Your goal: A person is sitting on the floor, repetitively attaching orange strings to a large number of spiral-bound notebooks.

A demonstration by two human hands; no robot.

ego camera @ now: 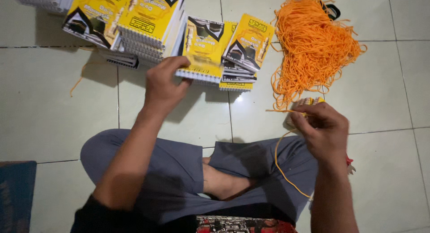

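While the left hand (163, 83) pinches a yellow spiral booklet (204, 47) off the floor stacks, the right hand (323, 127) grips another booklet (301, 108), pinching an orange cord (284, 163) near the cord heap (311, 42).

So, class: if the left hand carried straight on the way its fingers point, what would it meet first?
The left hand points up and right toward the nearest yellow spiral-bound booklet. Its fingertips seem already at the booklet's lower edge, so that comes first, though depth is hard to judge.
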